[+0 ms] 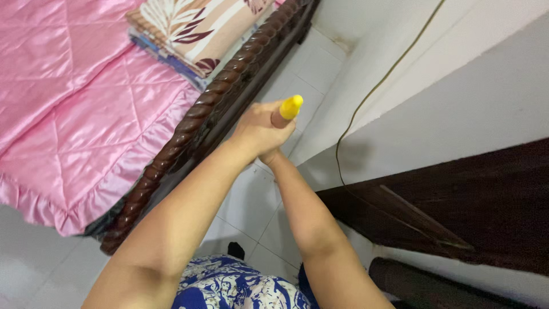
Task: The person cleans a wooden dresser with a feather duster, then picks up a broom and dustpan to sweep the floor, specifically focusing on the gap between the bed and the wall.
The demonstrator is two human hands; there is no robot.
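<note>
Left hand (260,129): fingers wrapped tight around yellow-capped stick handle (287,110), steadying its top. Right hand (269,155): mostly hidden beneath, grip unclear, probably bracing lower. Beside: twisted wooden bed rail (189,129).

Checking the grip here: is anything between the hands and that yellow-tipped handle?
Nothing visible. Both hands are already closed on the handle: the left hand wraps it just below the yellow cap, and the right hand sits under it, mostly hidden. The rest of the handle is out of sight.
</note>
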